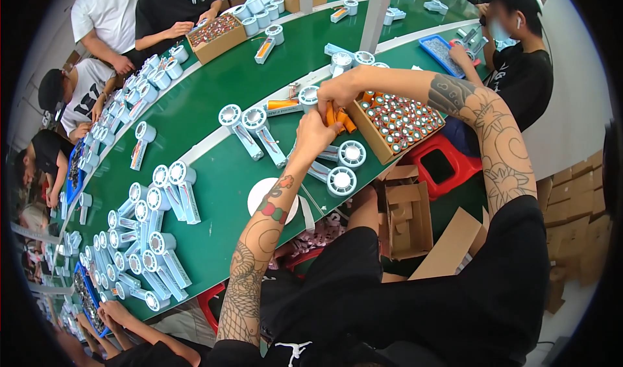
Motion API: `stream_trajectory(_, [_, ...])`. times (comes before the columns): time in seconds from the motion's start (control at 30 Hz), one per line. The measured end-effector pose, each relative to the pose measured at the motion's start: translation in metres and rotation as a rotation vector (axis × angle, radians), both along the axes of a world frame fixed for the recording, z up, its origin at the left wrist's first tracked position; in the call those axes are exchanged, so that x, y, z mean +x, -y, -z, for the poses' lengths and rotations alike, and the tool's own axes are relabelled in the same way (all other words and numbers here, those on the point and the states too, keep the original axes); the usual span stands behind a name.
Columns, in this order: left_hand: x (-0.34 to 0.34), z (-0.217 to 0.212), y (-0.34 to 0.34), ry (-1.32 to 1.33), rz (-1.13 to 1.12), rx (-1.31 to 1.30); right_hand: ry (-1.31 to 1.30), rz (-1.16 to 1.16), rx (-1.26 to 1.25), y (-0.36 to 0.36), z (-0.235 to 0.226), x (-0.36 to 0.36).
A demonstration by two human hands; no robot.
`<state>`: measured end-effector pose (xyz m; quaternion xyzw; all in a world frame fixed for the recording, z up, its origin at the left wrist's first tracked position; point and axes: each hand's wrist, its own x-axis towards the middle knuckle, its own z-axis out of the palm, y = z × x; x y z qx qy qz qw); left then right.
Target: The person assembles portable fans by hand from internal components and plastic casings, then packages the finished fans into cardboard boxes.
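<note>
My left hand [314,135] is closed round orange battery cells [333,116] at the near side of the conveyor's middle rail. My right hand [341,89] reaches over from the right, its fingers pinched together against the left fingertips; what they grip is hidden. Just left of the hands lies a light-blue handheld fan body [283,112] with an orange cell in its open handle. Beside my right forearm stands a cardboard box [375,138] packed with upright battery cells [402,122]. Two fans [341,181] lie below my hands, and another pair [254,118] lies to their left.
Many fan bodies [156,198] crowd the green belt [220,237] at left. A white tape roll [254,197] sits by my left forearm. A red stool [448,166] and an open carton [407,221] stand below the table edge. Co-workers sit around, one at right beside a blue tray [441,54].
</note>
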<state>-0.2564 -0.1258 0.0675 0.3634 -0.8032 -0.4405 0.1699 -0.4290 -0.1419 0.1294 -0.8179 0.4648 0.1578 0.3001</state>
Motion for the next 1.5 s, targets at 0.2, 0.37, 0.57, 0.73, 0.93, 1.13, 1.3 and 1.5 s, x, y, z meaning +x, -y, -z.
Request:
stream_trajectory(0.2, [-0.016,0.011,0.000,0.172,0.015,-0.211,0.198,0.144,-0.178,-0.017,0.010,-0.021])
stream_trajectory(0.37, [-0.010,0.024,0.009,0.205,0.046,-0.268,0.321,0.389,-0.589,-0.053,-0.007,-0.002])
stream_trajectory(0.57, [0.043,0.032,0.030,-0.286,0.316,-0.366,0.419,0.649,-0.735,-0.174,-0.003,0.076])
stream_trajectory(0.73, [0.079,0.004,0.009,0.018,0.718,-0.678,0.489,0.865,-0.819,-0.224,0.076,0.104])
stream_trajectory(0.93, [0.059,0.020,0.007,0.060,0.731,-0.947,0.701,1.001,-1.007,-0.186,0.128,0.130])
stream_trajectory(1.13, [0.047,0.042,0.001,0.055,0.600,-1.133,0.654,1.121,-1.049,-0.185,0.127,0.143])
stream_trajectory(1.3, [0.056,0.024,-0.008,0.096,0.631,-1.088,0.707,1.057,-1.040,-0.193,0.125,0.144])
stream_trajectory(1.5, [0.084,-0.011,-0.032,-0.018,0.468,-1.056,0.708,0.914,-1.086,-0.201,0.070,0.144])
